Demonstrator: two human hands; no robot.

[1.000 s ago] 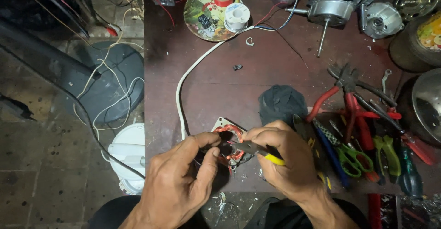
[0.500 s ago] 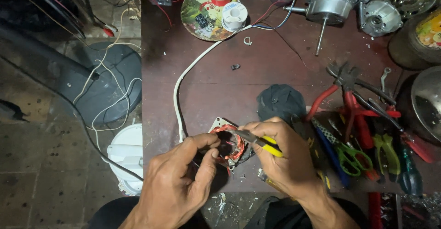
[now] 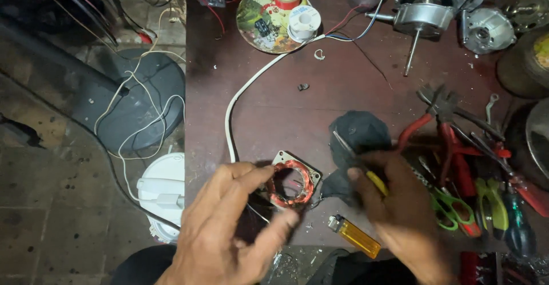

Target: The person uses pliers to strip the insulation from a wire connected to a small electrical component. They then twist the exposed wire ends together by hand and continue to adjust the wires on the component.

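Two hands at counter [image 3: 274, 107] edge: left hand [image 3: 231, 228] grasps copper-wound stator [image 3: 290, 183], bore facing up; right hand [image 3: 394, 205] grips yellow-handled screwdriver [image 3: 359, 162], shaft pointing up-left.

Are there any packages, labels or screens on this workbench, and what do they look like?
No screens or packages.
Solder spool: on the patterned plate at the far edge; round, white, with a pale blue label band.
Round can: right edge of the table; dark, with a yellow-green label.
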